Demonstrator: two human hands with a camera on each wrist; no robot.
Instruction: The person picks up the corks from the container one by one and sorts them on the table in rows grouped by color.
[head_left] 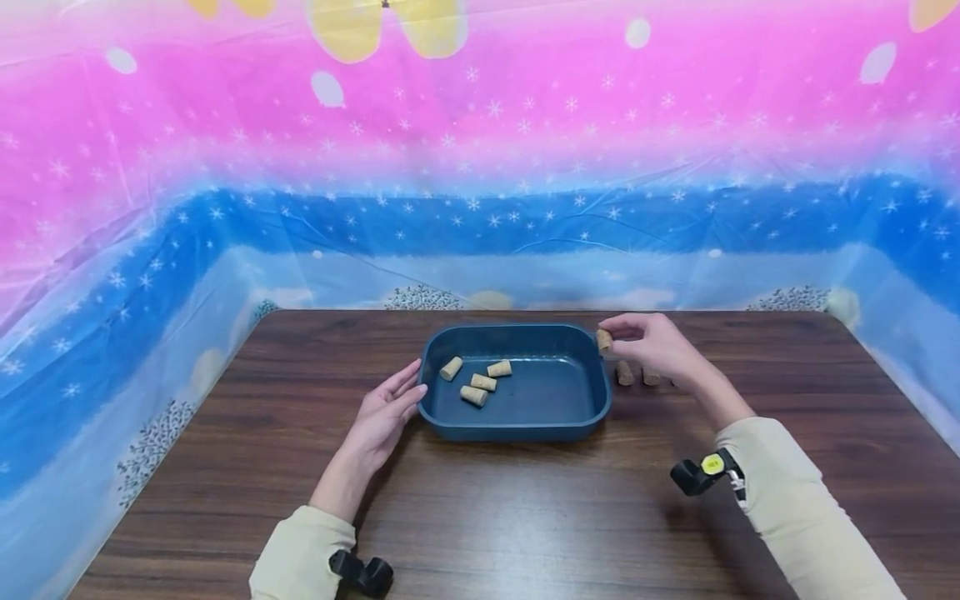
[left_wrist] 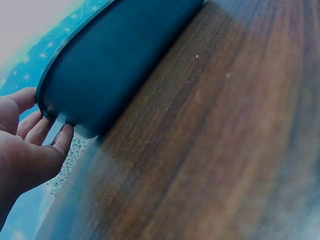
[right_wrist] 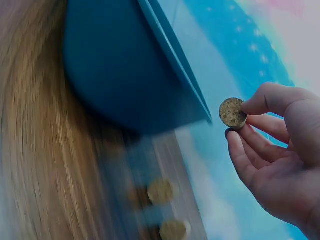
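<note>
A dark blue rectangular basin [head_left: 517, 432] with rounded corners stands on the table, several corks [head_left: 483, 382] lying in its left half. My left hand [head_left: 384, 421] touches the basin's left end, its fingertips [left_wrist: 64, 132] against the outer wall and rim. Between thumb and fingers, my right hand [head_left: 660, 346] pinches a cork [right_wrist: 233, 113] just outside the basin's right rim, about rim height. Below that hand, more corks [head_left: 624, 373] stand on the table to the right of the basin; the hand and wrist partly cover them.
The dark brown wooden table [head_left: 525, 517] has a pink and blue snowflake-patterned cloth [head_left: 480, 200] hanging behind and beside it. A black wrist camera [head_left: 701, 475] is strapped to the right sleeve, another black camera [head_left: 363, 573] to the left.
</note>
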